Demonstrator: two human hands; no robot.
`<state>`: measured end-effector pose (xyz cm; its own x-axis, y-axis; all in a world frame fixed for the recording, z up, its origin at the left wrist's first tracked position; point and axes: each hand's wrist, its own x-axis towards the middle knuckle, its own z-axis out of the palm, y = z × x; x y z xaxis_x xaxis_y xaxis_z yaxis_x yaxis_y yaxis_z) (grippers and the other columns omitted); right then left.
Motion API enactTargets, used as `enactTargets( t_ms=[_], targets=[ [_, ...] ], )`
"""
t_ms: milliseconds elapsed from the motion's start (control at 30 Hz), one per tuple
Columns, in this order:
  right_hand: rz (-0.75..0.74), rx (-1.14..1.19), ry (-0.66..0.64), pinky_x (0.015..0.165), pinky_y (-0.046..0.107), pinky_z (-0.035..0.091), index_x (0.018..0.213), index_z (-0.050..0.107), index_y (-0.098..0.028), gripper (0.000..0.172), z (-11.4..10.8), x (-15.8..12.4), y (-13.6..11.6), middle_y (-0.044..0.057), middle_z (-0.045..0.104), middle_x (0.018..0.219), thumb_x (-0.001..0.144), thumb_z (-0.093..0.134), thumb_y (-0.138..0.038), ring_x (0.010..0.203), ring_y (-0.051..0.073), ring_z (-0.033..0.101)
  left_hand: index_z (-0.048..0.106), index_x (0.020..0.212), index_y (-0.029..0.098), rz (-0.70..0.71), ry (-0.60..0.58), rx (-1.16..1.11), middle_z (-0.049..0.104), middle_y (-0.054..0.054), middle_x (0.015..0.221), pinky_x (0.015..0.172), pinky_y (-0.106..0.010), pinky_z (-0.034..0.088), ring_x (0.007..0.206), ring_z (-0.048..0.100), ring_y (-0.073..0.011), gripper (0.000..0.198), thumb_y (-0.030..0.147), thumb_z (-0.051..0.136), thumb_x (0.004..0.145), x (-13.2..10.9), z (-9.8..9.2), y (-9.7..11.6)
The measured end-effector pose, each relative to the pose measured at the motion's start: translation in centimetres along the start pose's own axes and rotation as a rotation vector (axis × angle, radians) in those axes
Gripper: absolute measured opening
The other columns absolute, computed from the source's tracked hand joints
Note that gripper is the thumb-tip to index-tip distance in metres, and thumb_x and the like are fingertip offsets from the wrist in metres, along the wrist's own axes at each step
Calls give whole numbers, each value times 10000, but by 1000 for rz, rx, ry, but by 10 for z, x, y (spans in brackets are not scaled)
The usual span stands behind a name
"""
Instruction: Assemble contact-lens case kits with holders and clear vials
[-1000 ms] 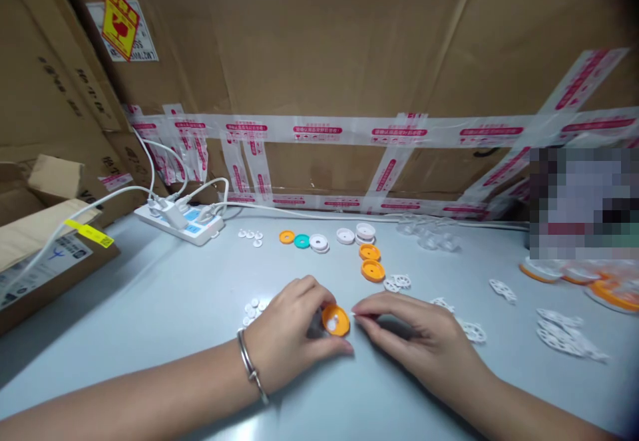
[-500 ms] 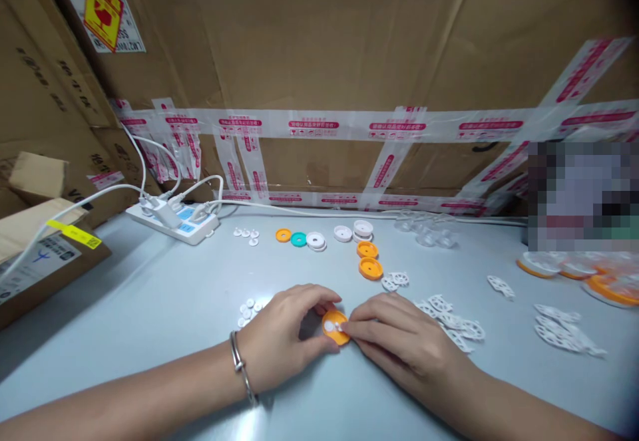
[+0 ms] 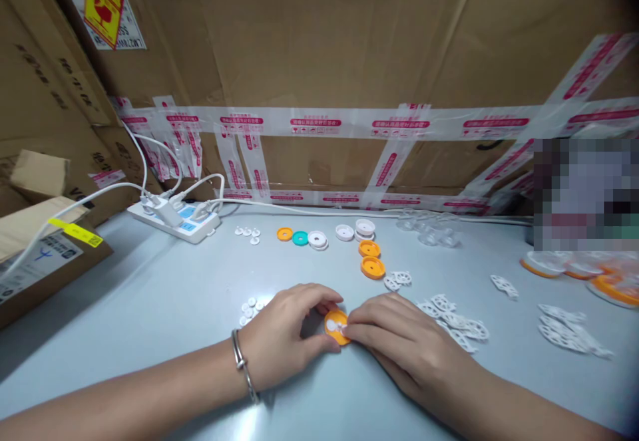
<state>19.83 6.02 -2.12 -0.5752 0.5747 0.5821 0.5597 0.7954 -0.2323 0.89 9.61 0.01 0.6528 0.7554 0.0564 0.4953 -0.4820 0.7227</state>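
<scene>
Between my hands an orange round plastic case (image 3: 330,336) lies on the table, with small white parts (image 3: 331,326) inside it. My left hand (image 3: 292,334) curves around the case from the left, thumb at the near edge and fingers at the far edge, gripping it. The fingertips of my right hand (image 3: 404,338) are pinched together over the case's right side, at a small white piece; the fingertips hide most of it. Several small white gears (image 3: 251,306) lie beside my left hand. White openwork gear pieces (image 3: 455,321) lie just beyond my right hand.
Orange cups (image 3: 372,269), white rings (image 3: 344,233) and a teal ring (image 3: 300,238) stand farther back. Clear covers (image 3: 434,231) sit near the cardboard wall (image 3: 319,42). A power strip (image 3: 174,221) with cables is at back left. More white pieces (image 3: 569,331) lie at right.
The whole view has shifted slightly. My right fingertips still press at the case, with only a tiny movement; my left hand keeps its place around it.
</scene>
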Motion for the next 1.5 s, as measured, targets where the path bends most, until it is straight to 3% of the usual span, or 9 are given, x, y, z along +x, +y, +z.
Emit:
enactTargets(
  t_ms=[200, 533, 667, 833, 1000, 1067, 1233, 1333, 1500],
  targets=[
    [13, -23, 12, 635, 301, 462, 883, 609, -157, 208, 1, 0, 0, 68, 661, 780, 869, 406, -109, 726, 169, 572, 567, 1001, 151, 0, 1, 2, 637, -51, 920, 759, -284, 463, 814, 572, -158, 326, 183, 678, 696, 0, 0, 0],
    [-52, -165, -115, 679, 338, 473, 895, 611, -142, 233, -5, 1, 2, 88, 653, 837, 881, 379, -121, 767, 185, 571, 569, 971, 165, -3, 10, 17, 645, -37, 888, 752, -289, 464, 800, 576, -158, 308, 173, 677, 683, 0, -1, 2],
    [-28, -112, -117, 671, 327, 491, 928, 612, -151, 212, -5, -1, 3, 85, 657, 831, 870, 409, -129, 760, 181, 586, 565, 977, 161, -5, 7, 7, 641, -42, 900, 754, -291, 466, 806, 578, -158, 308, 178, 674, 689, 0, -1, 1],
    [181, 108, -26, 673, 287, 514, 946, 607, -196, 231, -5, 0, 4, 66, 656, 843, 835, 432, -95, 775, 163, 609, 565, 983, 156, 4, 7, 0, 638, -51, 910, 758, -297, 468, 824, 578, -163, 301, 169, 664, 699, -2, -1, 0],
    [613, 381, 0, 721, 322, 527, 968, 546, -198, 179, -4, 4, -1, 59, 627, 865, 800, 487, -183, 779, 163, 620, 556, 1012, 168, 75, 27, 3, 632, -60, 948, 761, -306, 467, 837, 579, -170, 287, 178, 627, 735, -5, -2, 1],
    [742, 563, 13, 736, 322, 533, 1002, 504, -195, 237, -4, 6, -5, 65, 606, 898, 776, 537, -257, 775, 156, 622, 554, 1016, 170, 100, 47, -24, 632, -58, 948, 750, -294, 470, 824, 583, -163, 275, 190, 618, 750, -6, -2, 2],
    [825, 1020, 27, 742, 302, 532, 1051, 400, -226, 455, 0, 6, -18, 41, 601, 885, 698, 649, -369, 798, 151, 636, 549, 997, 170, 126, 138, -96, 654, -39, 926, 767, -269, 469, 818, 589, -147, 293, 184, 656, 724, -7, -3, 6],
    [888, 1153, 80, 743, 304, 523, 1013, 422, -232, 434, 4, 7, -23, 6, 621, 791, 698, 646, -429, 759, 143, 646, 562, 969, 170, 141, 153, -109, 660, -32, 902, 760, -267, 479, 794, 592, -140, 273, 221, 667, 722, -8, -4, 6],
    [921, 1204, 169, 732, 256, 517, 928, 547, -201, 356, 8, 9, -26, 8, 650, 778, 654, 707, -364, 741, 125, 639, 542, 981, 158, 168, 189, -138, 661, -45, 906, 761, -267, 493, 795, 611, -142, 317, 220, 686, 705, -10, -4, 6]
  ],
)
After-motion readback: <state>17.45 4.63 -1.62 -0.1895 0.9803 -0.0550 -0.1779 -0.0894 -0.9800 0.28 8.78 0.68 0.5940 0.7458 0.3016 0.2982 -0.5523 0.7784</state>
